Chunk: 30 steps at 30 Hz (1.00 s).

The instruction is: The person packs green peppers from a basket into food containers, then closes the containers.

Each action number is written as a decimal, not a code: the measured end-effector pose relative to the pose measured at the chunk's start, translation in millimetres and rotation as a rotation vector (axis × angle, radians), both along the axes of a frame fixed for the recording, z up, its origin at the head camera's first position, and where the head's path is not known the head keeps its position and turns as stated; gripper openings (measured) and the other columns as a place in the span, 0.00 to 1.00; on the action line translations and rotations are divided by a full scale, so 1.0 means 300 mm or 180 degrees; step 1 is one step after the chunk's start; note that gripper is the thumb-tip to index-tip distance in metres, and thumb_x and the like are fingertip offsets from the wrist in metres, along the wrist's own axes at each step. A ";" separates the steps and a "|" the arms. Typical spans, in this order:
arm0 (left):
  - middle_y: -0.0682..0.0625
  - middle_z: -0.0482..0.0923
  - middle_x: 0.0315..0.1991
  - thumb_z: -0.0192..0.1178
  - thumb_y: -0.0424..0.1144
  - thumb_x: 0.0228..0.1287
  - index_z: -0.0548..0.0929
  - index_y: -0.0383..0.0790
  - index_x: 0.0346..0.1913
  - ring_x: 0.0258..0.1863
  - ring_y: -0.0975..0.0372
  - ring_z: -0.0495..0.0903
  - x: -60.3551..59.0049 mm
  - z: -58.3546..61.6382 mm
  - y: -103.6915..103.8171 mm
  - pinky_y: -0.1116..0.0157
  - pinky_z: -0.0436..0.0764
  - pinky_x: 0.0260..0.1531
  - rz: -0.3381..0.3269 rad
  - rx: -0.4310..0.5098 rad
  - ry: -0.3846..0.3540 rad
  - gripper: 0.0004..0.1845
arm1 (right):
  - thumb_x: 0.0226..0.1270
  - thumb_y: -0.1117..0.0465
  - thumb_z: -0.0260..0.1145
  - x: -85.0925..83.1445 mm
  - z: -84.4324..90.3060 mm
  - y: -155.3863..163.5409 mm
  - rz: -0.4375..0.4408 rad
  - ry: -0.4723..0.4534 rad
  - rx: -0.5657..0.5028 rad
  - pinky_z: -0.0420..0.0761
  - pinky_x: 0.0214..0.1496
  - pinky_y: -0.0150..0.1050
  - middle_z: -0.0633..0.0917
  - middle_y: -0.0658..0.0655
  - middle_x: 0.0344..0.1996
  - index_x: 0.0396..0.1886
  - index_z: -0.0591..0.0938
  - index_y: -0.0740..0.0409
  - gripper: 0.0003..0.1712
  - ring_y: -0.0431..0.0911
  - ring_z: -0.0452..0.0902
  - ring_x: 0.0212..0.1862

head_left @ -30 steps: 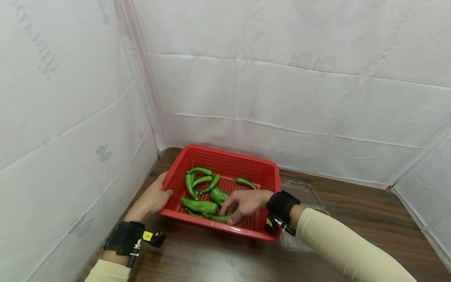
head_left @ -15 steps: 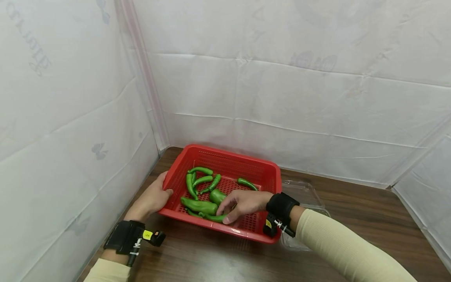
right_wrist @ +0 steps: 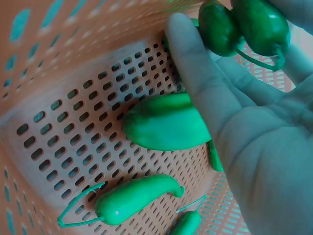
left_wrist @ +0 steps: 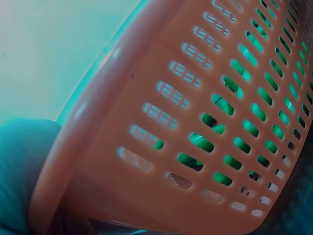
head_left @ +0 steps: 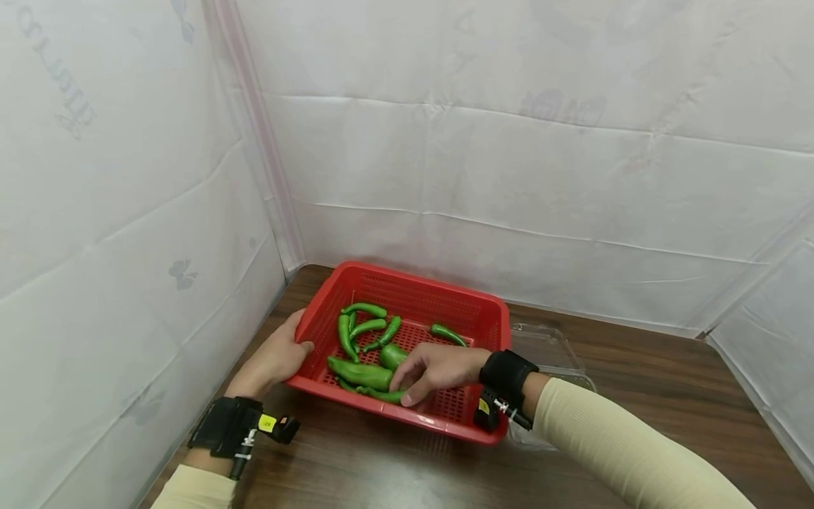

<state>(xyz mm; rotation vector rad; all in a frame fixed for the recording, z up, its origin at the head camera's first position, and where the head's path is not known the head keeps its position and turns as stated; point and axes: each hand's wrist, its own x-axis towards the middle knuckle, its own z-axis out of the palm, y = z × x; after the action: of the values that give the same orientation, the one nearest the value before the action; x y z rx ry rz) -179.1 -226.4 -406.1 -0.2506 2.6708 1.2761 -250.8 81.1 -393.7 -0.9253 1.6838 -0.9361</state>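
A red slotted basket stands on the brown table and holds several green peppers. My left hand grips the basket's left rim, thumb hooked over the edge; the left wrist view is filled by the basket's wall. My right hand reaches into the basket's near side. Its thumb and curled fingers close around the ends of two dark green peppers at the front. A broad pepper and a curved one lie loose on the basket floor beside the hand.
A clear plastic container lies on the table right of the basket, partly behind my right wrist. White sheeting walls in the table on the left, back and right. Bare dark wood stretches to the right and in front.
My right hand has slid a little to the left along the basket's near side, onto the front peppers. The left hand keeps its hold on the rim.
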 end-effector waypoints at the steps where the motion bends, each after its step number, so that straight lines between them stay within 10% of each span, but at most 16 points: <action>1: 0.29 0.70 0.68 0.48 0.32 0.78 0.47 0.34 0.83 0.59 0.44 0.79 0.000 0.001 0.001 0.48 0.79 0.54 0.0003 0.0003 0.0000 0.37 | 0.71 0.68 0.68 0.001 0.000 0.001 -0.0035 0.0019 -0.0007 0.85 0.49 0.36 0.89 0.48 0.37 0.57 0.86 0.65 0.17 0.38 0.84 0.40; 19: 0.30 0.71 0.69 0.48 0.32 0.78 0.49 0.36 0.83 0.60 0.44 0.79 0.007 0.004 0.002 0.50 0.81 0.52 0.0002 0.0038 0.0008 0.36 | 0.67 0.59 0.75 0.003 -0.001 0.004 -0.0284 0.0727 -0.0089 0.86 0.47 0.34 0.93 0.50 0.44 0.51 0.92 0.53 0.13 0.35 0.88 0.40; 30: 0.30 0.71 0.68 0.48 0.32 0.77 0.49 0.36 0.83 0.59 0.45 0.80 0.004 0.003 0.001 0.51 0.81 0.51 0.0009 0.0064 0.0028 0.36 | 0.66 0.59 0.76 -0.007 0.010 0.015 -0.0231 0.1286 -0.0187 0.70 0.37 0.30 0.91 0.48 0.36 0.52 0.91 0.56 0.16 0.35 0.64 0.27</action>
<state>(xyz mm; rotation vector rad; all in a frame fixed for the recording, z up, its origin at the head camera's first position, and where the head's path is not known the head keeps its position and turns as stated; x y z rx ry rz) -177.7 -226.1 -405.4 -0.2467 2.6642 1.3073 -252.8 85.8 -390.5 -1.1570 2.0490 -0.8914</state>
